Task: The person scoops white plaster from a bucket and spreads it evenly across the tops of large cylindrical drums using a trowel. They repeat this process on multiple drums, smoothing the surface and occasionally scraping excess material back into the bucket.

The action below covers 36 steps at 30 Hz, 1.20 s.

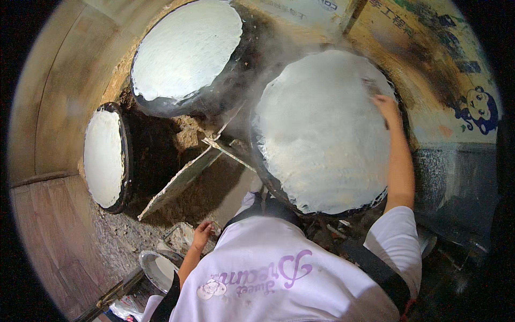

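Observation:
A wide round griddle [277,193] with a dark rim stands before me, covered by a thin sheet of pale batter [322,133]. Over the right side of that sheet is my right hand [387,108], its fingers closed on a thin dark spreading tool [369,85]. Motion and steam blur the tool, so its exact shape is unclear. My left hand [203,233] hangs low near my waist, holding nothing, its fingers loosely bent. Close below it sits a metal basin [149,265] with whitish contents, partly hidden by my left arm.
Two more batter-covered griddles, an upper one [187,52] and a left one [105,159], stand beyond. Rough-edged boards [177,181] lean between the griddles. A painted wall [438,100] curves along the right. A plastic bag [125,308] lies at lower left.

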Each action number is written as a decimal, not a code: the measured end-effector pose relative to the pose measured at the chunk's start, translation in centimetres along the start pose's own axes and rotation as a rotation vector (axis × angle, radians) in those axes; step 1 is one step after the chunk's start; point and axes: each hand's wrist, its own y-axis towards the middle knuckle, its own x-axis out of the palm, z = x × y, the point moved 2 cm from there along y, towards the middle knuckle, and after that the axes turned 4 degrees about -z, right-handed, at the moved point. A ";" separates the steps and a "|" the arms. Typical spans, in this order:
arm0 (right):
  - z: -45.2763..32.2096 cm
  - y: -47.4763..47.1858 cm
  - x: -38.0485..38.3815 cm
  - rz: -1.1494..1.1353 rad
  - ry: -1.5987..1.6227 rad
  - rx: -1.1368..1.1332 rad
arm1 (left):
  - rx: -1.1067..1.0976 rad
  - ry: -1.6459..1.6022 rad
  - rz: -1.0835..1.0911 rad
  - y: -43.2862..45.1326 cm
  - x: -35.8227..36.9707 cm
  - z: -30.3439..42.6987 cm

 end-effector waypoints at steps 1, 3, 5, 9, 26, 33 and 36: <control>2.2 1.3 -1.2 -0.031 -0.057 0.097 | -0.065 -0.005 0.008 -0.4 0.5 -0.6; 4.9 3.5 -2.8 0.023 -0.282 0.245 | -0.123 -0.003 0.022 -1.5 1.1 -2.2; 4.6 5.2 -2.8 0.072 -0.341 0.092 | -0.109 0.122 0.012 -2.5 1.0 -4.0; -2.3 5.8 0.5 0.001 -0.362 -0.162 | -0.154 -0.154 0.087 -4.8 -0.6 -8.6; -31.5 -54.4 36.1 -1.114 -0.172 -1.535 | -0.091 -0.653 0.632 -23.0 6.9 -33.1; -35.2 -69.0 48.8 -0.797 -1.079 -1.587 | 0.033 -1.210 0.812 -30.7 11.9 -46.4; -35.4 -63.9 47.0 -0.637 -1.089 -1.418 | -0.036 -1.069 0.812 -30.4 11.5 -47.9</control>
